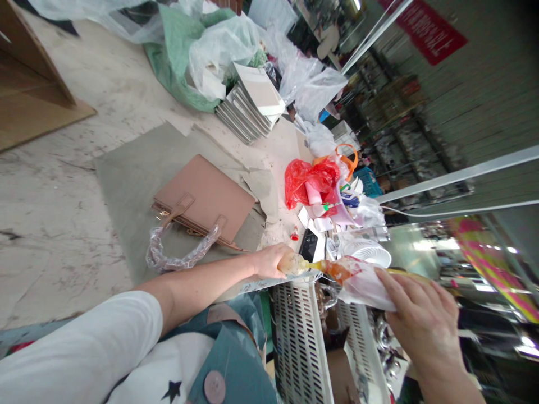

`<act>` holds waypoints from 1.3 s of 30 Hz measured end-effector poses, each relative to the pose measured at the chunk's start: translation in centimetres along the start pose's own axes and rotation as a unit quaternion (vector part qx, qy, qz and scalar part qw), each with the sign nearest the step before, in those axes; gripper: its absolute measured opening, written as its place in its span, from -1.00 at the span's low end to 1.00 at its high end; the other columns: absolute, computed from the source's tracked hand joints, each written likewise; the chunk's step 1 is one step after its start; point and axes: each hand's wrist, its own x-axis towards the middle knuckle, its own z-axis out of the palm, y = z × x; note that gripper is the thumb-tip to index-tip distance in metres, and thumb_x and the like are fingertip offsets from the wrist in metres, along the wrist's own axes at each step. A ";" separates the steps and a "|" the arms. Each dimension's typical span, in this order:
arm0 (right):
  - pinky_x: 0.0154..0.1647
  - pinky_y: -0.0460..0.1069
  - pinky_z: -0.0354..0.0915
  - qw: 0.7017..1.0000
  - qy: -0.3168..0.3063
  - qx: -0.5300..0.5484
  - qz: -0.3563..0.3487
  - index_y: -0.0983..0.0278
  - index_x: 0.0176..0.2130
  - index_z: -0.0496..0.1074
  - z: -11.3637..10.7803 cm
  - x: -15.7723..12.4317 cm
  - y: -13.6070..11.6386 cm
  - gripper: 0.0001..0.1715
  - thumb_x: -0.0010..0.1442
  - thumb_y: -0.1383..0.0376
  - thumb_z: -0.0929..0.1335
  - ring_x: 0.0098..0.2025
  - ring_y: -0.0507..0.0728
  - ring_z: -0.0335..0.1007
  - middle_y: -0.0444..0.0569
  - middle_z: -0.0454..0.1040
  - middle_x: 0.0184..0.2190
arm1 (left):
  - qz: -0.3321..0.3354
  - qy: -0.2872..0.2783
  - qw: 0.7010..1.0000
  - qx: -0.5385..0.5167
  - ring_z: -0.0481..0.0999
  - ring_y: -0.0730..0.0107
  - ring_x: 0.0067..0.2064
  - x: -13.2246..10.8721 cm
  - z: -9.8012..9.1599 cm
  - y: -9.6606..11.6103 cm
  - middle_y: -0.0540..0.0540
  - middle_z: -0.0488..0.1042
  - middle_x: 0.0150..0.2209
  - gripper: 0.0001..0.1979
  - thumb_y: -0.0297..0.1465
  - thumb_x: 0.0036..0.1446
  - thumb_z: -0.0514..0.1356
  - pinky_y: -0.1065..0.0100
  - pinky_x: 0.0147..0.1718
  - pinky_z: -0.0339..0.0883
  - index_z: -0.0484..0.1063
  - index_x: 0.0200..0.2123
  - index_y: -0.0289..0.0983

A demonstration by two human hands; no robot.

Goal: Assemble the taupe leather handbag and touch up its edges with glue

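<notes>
My left hand (272, 261) is closed around a small translucent, yellowish squeeze bottle (293, 264) whose yellow nozzle points right. My right hand (425, 308) grips a white cloth-like wrap (366, 286), stained orange-brown at its left end. Nozzle and stained end meet or overlap; whether they touch I cannot tell. To the left, a pinkish-tan handbag (206, 193) lies flat on a grey sheet (126, 168). Clear plastic film covers its handle (181, 259).
White slatted crates (301, 336) holding bags stand below the table edge. A stack of grey-white boards (252, 106), a red plastic bag (298, 182), a phone (309, 244) and a white fan (366, 252) are on the table. A cardboard box (37, 95) sits upper left.
</notes>
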 end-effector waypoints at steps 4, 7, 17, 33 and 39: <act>0.16 0.18 0.03 1.000 0.002 -0.004 -0.001 0.16 0.12 0.31 -0.1 0.0 0.0 -0.33 0.01 0.47 0.31 -0.08 0.22 0.38 0.00 0.48 -0.13 | 0.005 -0.002 1.000 -0.003 0.41 0.11 -0.02 0.0 -0.1 0.1 -0.14 0.37 -0.08 -0.35 -0.35 -0.24 0.40 0.13 0.01 0.31 0.26 -0.03 -0.23; 0.16 0.19 0.04 1.000 0.001 -0.004 -0.001 0.16 0.12 0.30 -0.1 0.1 -0.1 -0.32 0.00 0.48 0.31 -0.08 0.22 0.38 0.00 0.49 -0.13 | 0.010 0.001 1.000 -0.005 0.40 0.10 -0.02 0.0 0.0 0.0 -0.16 0.37 -0.07 -0.34 -0.36 -0.24 0.40 0.13 0.02 0.31 0.26 -0.03 -0.25; 0.16 0.18 0.06 1.000 0.012 -0.004 0.010 0.16 0.10 0.32 -0.4 0.4 -0.4 -0.34 0.00 0.48 0.32 -0.08 0.21 0.39 0.01 0.49 -0.13 | 0.006 0.001 1.000 0.000 0.41 0.10 -0.03 0.0 0.0 -0.1 -0.18 0.37 -0.07 -0.34 -0.34 -0.25 0.41 0.13 0.01 0.32 0.27 -0.03 -0.28; 0.14 0.17 0.06 1.000 0.007 -0.001 -0.001 0.16 0.11 0.31 -0.4 0.3 -0.2 -0.37 0.05 0.47 0.30 -0.07 0.20 0.38 0.00 0.48 -0.13 | 0.006 0.003 1.000 -0.012 0.40 0.12 -0.03 -0.1 0.1 -0.2 -0.16 0.36 -0.08 -0.34 -0.33 -0.24 0.41 0.14 0.02 0.31 0.27 -0.03 -0.26; 0.14 0.16 0.05 1.000 0.010 -0.003 -0.003 0.15 0.12 0.30 -0.2 0.3 -0.2 -0.38 0.06 0.45 0.30 -0.07 0.20 0.37 0.00 0.47 -0.13 | 0.011 0.002 1.000 -0.009 0.40 0.12 -0.02 0.0 0.0 -0.1 -0.16 0.36 -0.07 -0.35 -0.33 -0.24 0.41 0.15 0.03 0.30 0.27 -0.03 -0.26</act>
